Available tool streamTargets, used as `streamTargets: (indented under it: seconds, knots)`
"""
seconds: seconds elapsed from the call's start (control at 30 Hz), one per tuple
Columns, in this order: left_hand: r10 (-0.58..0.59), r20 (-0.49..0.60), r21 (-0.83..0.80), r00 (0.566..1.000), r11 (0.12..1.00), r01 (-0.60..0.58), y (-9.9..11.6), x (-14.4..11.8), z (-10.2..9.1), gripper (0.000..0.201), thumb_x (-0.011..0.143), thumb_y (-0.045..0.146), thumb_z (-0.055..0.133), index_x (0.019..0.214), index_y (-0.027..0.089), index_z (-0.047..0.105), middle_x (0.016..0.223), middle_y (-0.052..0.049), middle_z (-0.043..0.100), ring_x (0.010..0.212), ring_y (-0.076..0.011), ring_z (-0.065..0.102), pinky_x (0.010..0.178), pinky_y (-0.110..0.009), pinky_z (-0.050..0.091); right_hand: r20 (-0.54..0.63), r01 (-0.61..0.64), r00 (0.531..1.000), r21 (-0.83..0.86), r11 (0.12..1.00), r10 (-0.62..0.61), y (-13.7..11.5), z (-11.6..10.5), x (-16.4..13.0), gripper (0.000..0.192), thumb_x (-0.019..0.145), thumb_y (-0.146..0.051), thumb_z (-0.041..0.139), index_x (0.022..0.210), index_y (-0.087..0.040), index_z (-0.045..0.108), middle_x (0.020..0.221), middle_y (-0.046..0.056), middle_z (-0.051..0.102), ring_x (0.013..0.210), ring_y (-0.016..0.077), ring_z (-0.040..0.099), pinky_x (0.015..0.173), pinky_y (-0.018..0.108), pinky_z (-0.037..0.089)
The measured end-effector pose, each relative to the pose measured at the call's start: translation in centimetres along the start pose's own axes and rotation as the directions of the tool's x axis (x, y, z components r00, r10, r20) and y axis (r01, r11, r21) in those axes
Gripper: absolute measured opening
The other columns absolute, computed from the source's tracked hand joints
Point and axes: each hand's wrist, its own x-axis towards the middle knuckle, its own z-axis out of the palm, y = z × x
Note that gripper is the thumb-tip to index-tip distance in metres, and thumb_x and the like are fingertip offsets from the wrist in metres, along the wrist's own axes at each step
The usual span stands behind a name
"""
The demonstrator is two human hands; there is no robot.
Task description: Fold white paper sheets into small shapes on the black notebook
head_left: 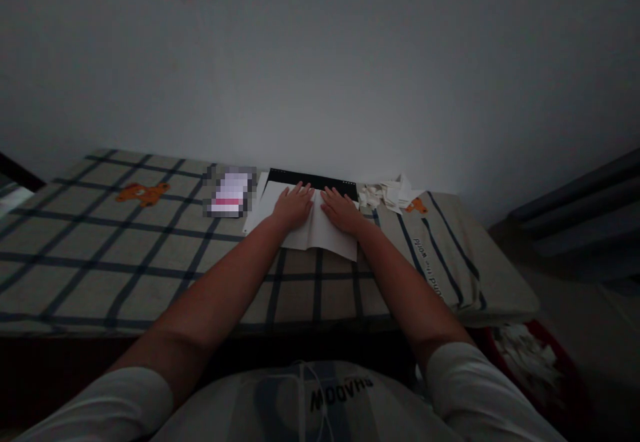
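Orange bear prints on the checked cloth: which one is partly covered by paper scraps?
The right-hand bear print, beside the heap of paper scraps near the wall. The left bear print lies fully exposed on open cloth.

Dim, underexposed room; grainy shadows; wide-angle bending at edges.

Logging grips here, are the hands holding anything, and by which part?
Nothing is gripped: left hand and right hand press flat, fingers extended, on the white paper.

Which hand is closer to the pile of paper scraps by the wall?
Right. The right hand lies flat on the white sheet, just left of the paper scraps. The left hand also presses the sheet, farther left, beyond the right hand.
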Motion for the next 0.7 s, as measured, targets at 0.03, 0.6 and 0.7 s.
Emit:
streamTargets:
  seconds: [0.03, 0.6, 0.7]
  knots:
    - [-0.003, 0.010, -0.003, 1.000, 1.000, 0.003, 0.0, 0.0, 0.1, 0.048, 0.093, 0.030, 0.023, 0.139, 0.019, 0.035, 0.147, -0.006, 0.032, 0.137, -0.0236, 0.022, 0.107, -0.045, 0.021, 0.005, -0.004, 1.000, -0.003, 1.000, 0.004, 0.0, 0.2, 0.0, 0.054, 0.095, -0.041, 0.021, 0.143, -0.017, 0.028, 0.151, 0.009, 0.022, 0.139, 0.0234, 0.018, 0.108, 0.047, 0.020]
    - [-0.054, 0.004, -0.011, 0.999, 0.998, 0.054, 0.4, 0.0, 0.6, 0.050, 0.094, 0.030, 0.019, 0.140, 0.016, 0.033, 0.149, -0.007, 0.029, 0.137, -0.0254, 0.020, 0.108, -0.048, 0.021, -0.043, -0.032, 0.999, -0.017, 0.999, 0.031, -0.6, 1.4, -0.1, 0.057, 0.095, -0.044, 0.016, 0.143, -0.016, 0.027, 0.151, 0.009, 0.022, 0.139, 0.0243, 0.017, 0.110, 0.048, 0.017]
    - [-0.066, -0.002, -0.012, 0.998, 0.998, 0.066, 0.6, -0.1, 0.6, 0.050, 0.094, 0.030, 0.019, 0.139, 0.017, 0.034, 0.148, -0.007, 0.029, 0.137, -0.0253, 0.021, 0.108, -0.047, 0.021, -0.044, -0.032, 0.999, -0.028, 0.999, 0.031, -0.6, 1.5, -0.1, 0.057, 0.095, -0.044, 0.015, 0.143, -0.015, 0.027, 0.151, 0.009, 0.022, 0.139, 0.0248, 0.017, 0.109, 0.048, 0.018]
